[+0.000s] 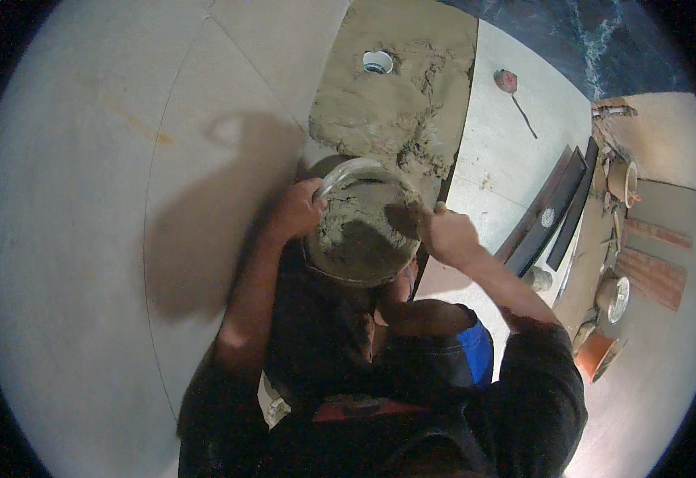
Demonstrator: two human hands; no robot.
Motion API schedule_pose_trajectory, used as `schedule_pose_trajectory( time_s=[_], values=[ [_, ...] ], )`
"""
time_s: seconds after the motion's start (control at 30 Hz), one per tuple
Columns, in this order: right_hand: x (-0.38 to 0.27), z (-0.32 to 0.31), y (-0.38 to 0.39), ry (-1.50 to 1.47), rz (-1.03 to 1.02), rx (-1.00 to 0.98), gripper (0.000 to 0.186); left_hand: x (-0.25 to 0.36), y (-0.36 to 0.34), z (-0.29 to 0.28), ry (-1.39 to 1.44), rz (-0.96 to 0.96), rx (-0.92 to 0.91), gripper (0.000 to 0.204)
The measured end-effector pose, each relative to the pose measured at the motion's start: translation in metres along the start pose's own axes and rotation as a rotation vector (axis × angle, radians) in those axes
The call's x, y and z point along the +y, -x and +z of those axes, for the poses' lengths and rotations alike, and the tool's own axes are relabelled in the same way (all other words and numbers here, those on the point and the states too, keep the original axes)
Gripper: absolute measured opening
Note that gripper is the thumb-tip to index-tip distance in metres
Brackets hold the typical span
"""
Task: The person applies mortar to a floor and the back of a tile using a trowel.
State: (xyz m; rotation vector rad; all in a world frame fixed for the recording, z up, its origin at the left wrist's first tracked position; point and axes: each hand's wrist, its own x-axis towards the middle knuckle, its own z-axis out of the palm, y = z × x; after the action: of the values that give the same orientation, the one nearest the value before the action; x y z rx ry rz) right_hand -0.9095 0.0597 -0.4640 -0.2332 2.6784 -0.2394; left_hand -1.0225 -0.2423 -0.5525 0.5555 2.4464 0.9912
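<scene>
A round bucket (364, 276) of wet grey-brown mortar (356, 219) is in front of me, tilted so that its mouth faces up toward me. My left hand (299, 209) is closed around the left side of its pale rim. On the opposite side, my right hand (451, 237) makes a fist around what appears to be a trowel (404, 217). The dark end of this tool reaches into the mortar, and its handle is mostly hidden by my fingers. Just beyond the bucket lies a rough bed of spread mortar (364, 103), with a white pipe opening (377, 62) in it.
Large pale tiles (109, 239) stretch along the left. Right of the mortar bed, a reddish flat piece with a thin dark stem (506, 80) lies on pale tile. Farther right are long dark strips (543, 211), wooden boards (652, 275), a white bucket (615, 297) and an orange bucket (595, 354).
</scene>
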Motion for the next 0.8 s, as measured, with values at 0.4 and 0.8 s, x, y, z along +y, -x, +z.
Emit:
schedule_pose_trajectory(
  time_s=[0.4, 0.8],
  values=[
    [-0.009, 0.051, 0.013, 0.189, -0.325, -0.144, 0.027, 0.055, 0.017, -0.009, 0.269, 0.017, -0.199, 0.04],
    [0.013, 0.112, 0.007, -0.616, -0.014, -0.149, 0.026, 0.073, 0.018, -0.019, 0.273, 0.109, -0.308, 0.04]
  ],
)
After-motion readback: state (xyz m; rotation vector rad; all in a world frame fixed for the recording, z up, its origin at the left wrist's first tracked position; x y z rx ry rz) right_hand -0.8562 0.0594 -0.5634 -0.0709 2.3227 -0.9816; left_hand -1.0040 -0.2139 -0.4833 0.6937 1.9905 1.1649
